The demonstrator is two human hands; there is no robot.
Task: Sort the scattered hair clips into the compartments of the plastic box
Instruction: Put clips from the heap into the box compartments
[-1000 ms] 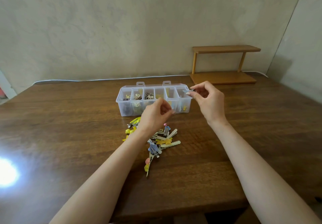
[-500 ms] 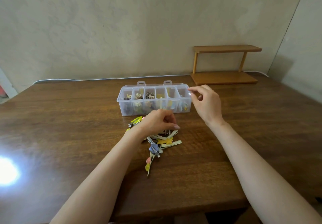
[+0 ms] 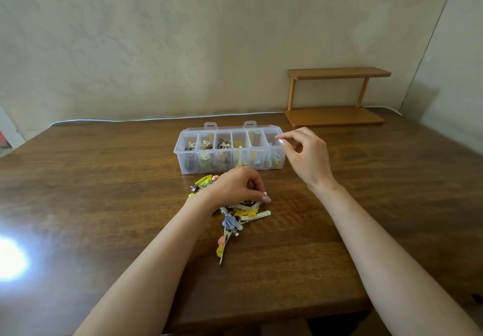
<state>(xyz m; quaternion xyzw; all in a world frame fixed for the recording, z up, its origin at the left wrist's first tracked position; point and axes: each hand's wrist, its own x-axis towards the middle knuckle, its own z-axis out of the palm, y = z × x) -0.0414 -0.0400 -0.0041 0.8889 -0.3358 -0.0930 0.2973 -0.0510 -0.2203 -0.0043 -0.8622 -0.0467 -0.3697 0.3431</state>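
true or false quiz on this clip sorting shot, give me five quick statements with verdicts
1. The plastic box has six compartments. True.
2. The left hand is at the pile of loose clips. True.
3. The right hand rests on the wooden shelf. False: it is at the box's right end, apart from the shelf.
4. The loose clips lie behind the box, by the wall. False: they lie in front of it, nearer the person.
5. Every compartment is empty. False: several hold clips.
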